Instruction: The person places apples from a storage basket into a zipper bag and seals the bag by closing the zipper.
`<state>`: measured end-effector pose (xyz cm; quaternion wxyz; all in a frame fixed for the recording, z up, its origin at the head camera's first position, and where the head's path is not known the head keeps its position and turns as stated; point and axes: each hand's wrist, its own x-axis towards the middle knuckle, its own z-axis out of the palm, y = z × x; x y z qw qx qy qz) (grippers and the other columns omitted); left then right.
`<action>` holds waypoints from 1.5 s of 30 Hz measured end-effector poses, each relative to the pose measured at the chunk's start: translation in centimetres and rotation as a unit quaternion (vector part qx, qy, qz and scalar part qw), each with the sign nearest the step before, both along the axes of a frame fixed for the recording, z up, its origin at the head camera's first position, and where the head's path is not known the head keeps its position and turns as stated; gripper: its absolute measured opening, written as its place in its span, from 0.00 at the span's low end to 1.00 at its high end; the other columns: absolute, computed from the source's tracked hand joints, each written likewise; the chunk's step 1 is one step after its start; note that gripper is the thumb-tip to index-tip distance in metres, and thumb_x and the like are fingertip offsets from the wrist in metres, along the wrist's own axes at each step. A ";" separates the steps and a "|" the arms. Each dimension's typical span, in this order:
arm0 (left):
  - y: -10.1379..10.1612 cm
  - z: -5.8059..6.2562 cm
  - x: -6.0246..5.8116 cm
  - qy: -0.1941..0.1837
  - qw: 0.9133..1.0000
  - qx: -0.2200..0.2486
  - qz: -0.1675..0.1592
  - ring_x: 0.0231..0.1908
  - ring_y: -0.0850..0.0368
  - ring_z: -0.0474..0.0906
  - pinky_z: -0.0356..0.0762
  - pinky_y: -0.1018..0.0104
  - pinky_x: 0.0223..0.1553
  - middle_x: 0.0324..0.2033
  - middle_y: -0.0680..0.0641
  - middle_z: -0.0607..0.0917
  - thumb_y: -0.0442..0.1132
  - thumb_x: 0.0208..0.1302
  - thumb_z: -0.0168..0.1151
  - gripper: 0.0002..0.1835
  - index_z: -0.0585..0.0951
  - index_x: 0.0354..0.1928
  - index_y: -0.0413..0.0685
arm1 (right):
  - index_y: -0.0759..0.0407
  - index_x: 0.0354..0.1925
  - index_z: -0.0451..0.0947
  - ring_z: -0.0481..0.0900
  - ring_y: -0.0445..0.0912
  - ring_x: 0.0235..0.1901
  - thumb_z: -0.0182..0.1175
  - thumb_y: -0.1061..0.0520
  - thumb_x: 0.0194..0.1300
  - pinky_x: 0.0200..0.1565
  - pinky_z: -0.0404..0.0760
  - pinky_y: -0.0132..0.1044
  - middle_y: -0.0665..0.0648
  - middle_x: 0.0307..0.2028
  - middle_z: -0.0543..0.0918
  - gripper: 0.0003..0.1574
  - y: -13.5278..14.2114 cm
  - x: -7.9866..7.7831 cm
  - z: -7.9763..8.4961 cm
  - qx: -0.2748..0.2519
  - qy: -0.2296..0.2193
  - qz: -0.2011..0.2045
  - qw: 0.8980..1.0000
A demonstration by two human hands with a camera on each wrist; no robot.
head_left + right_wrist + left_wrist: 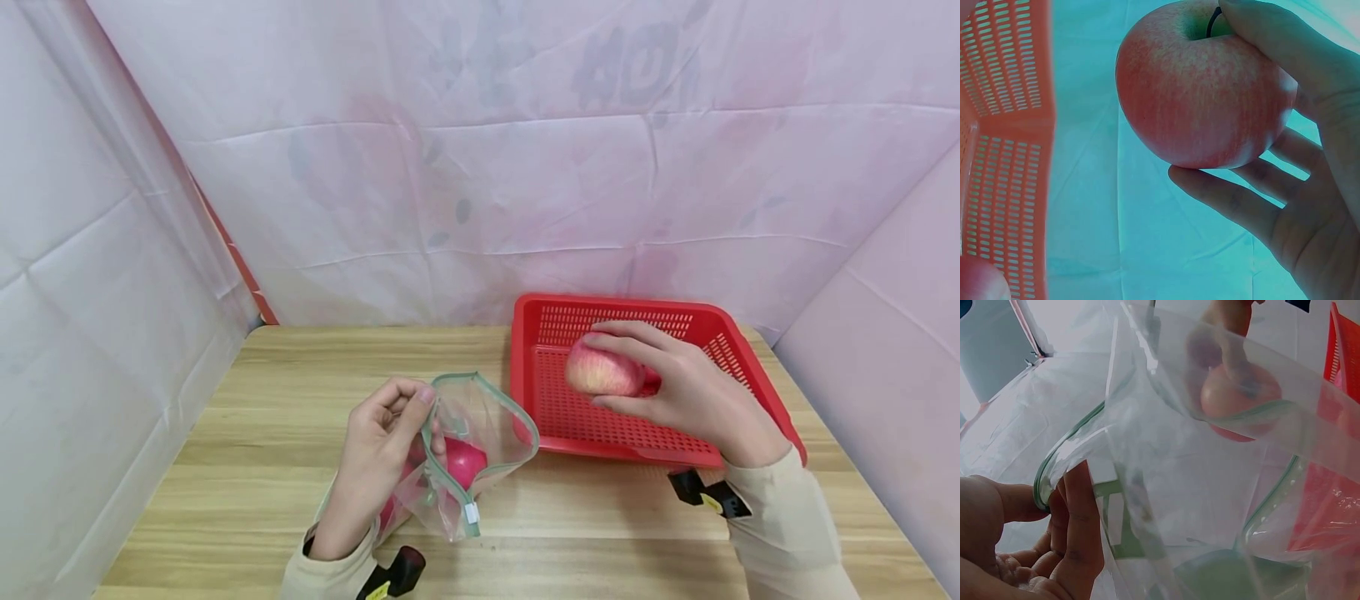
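Observation:
My left hand (pixel 382 442) pinches the green-edged rim of a clear zip bag (pixel 491 408) between thumb and fingers, and the bag's mouth gapes open. Inside the bag, red round fruit (pixel 465 461) shows through the plastic; its lower part is partly hidden by my hand and wrist. A white slider (pixel 471 512) sits at the near end of the zip. Over the red basket, my right hand (pixel 675 379) grips a red-and-yellow apple (pixel 600 367), thumb near the stem and fingers around its side, as the right wrist view shows. Another apple (pixel 984 279) lies in the basket, mostly hidden.
The red plastic basket (pixel 528 304) with slotted walls stands at the back right of the wooden table (pixel 247 467), right of the bag. Pale cloth sheets (pixel 487 192) hang behind the table and along both sides. Each wrist wears a black camera strap (pixel 708 496).

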<state>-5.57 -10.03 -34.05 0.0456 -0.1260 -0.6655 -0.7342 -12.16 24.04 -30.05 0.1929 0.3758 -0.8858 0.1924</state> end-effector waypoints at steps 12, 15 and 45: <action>-0.2 0.1 0.2 0.004 1.000 0.006 -0.007 0.21 0.59 0.81 0.86 0.65 0.26 0.24 0.53 0.82 0.36 0.78 0.54 0.12 0.74 0.43 0.29 | 0.50 0.63 0.80 0.78 0.44 0.60 0.63 0.28 0.63 0.59 0.70 0.14 0.52 0.60 0.81 0.41 -1.3 1.4 -0.4 -0.073 0.030 0.028 0.996; -0.3 0.1 0.3 0.008 1.000 0.004 -0.007 0.21 0.59 0.81 0.86 0.65 0.26 0.24 0.53 0.81 0.36 0.78 0.54 0.13 0.73 0.43 0.26 | 0.51 0.62 0.81 0.77 0.44 0.60 0.65 0.29 0.62 0.60 0.70 0.15 0.53 0.60 0.81 0.41 -1.7 1.9 -0.6 -0.095 0.032 0.032 0.994; -1.0 0.8 1.9 0.004 1.000 0.008 -0.012 0.21 0.58 0.81 0.85 0.65 0.25 0.24 0.53 0.81 0.34 0.78 0.54 0.11 0.73 0.42 0.28 | 0.70 0.54 0.82 0.79 0.44 0.61 0.69 0.39 0.65 0.64 0.74 0.24 0.68 0.54 0.84 0.37 -5.2 4.3 -0.9 -0.202 0.082 0.119 0.969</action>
